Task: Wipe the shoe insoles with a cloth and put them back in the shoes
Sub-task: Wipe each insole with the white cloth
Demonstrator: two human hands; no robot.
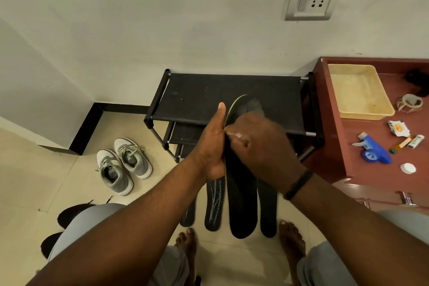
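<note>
My left hand grips a long black insole by its left edge, thumb pointing up along its green-trimmed rim. My right hand lies over the upper part of this insole, fingers curled round a grey cloth that shows just beyond the knuckles. Three more black insoles lie side by side on the floor below: one at the left, one with white markings and one at the right. A pair of grey sneakers stands on the floor to the left.
A black shoe rack stands against the wall behind my hands. To the right, a red-brown cabinet carries a yellow basket, a blue spray bottle, a tape roll and a white cap. Black shoes sit at lower left; my bare feet are below.
</note>
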